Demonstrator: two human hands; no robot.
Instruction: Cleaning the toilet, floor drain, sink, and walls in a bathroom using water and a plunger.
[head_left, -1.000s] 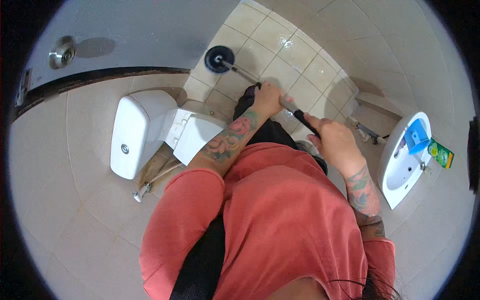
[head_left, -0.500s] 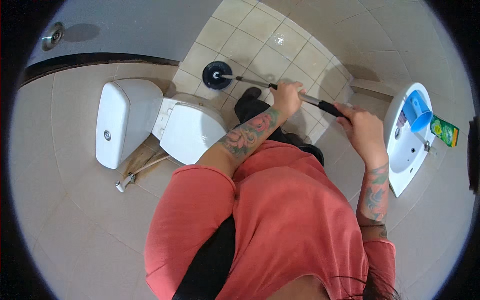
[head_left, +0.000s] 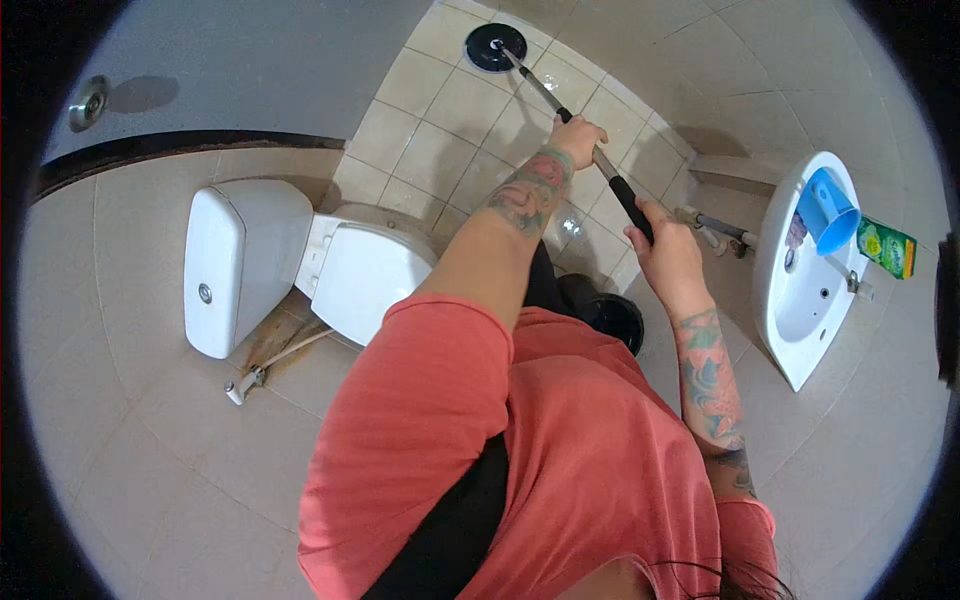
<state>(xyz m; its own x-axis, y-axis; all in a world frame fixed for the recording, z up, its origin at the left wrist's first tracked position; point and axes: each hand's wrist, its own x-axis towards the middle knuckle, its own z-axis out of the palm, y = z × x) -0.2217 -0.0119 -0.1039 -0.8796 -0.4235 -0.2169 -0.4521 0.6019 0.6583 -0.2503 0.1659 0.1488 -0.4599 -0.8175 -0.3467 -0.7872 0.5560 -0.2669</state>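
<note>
A long-handled floor tool with a round black head (head_left: 495,46) rests on the tiled floor (head_left: 430,150) far ahead. Its metal pole (head_left: 540,88) runs back to me. My left hand (head_left: 580,138) is shut around the pole's middle. My right hand (head_left: 665,245) is shut on the black grip (head_left: 630,205) at the pole's near end. Both forearms are stretched forward over the floor.
A white toilet with closed lid (head_left: 365,275) and cistern (head_left: 235,265) stands at left. At right a white sink (head_left: 800,270) holds a blue cup (head_left: 828,212), with a green box (head_left: 885,247) beside it. A black boot (head_left: 610,315) shows below my hands.
The tool's head has slid farther away across the tiles, and both arms have reached forward with it. The view has shifted, so the toilet sits nearer the middle.
</note>
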